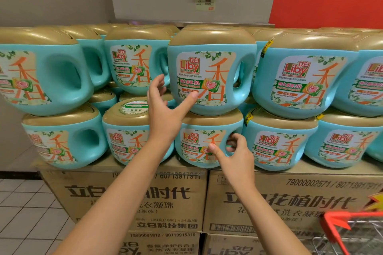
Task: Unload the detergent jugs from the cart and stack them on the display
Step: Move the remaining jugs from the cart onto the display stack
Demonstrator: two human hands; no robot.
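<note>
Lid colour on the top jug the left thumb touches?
Glossy gold lid on the teal top jug; clearest in the head view, the only one.

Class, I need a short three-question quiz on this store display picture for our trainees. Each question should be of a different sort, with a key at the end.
1. True or false: the bottom row of jugs stands on a metal shelf.
2. Which hand has its fingers curled into the handle hole of the lower middle jug? A. the left hand B. the right hand C. neither
3. Fill in: the left hand's thumb touches the label of the ____ middle jug.

Key
1. False: they stand on cardboard boxes.
2. B
3. upper: it touches the upper middle jug.
</note>
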